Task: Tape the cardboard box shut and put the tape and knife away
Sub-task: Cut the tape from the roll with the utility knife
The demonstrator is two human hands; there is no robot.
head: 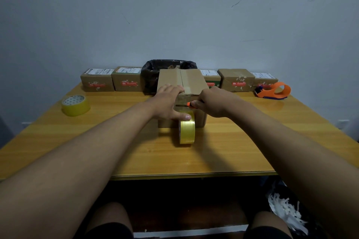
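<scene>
A cardboard box [192,81] stands mid-table, flaps closed, with clear tape along its top seam and down the front face. A yellow tape roll [186,131] stands on edge against the box front, its strip still joined to the box. My left hand [169,102] lies flat over the box's front left edge, thumb touching the roll. My right hand [212,103] is closed around an orange knife [188,104], whose tip sits at the tape strip on the front face.
A second yellow tape roll [76,105] lies at the left. An orange tape dispenser [274,91] sits at the right. Several small labelled parcels [97,82] line the far edge beside a black-lined bin [153,75]. White shredded paper [287,213] lies on the floor.
</scene>
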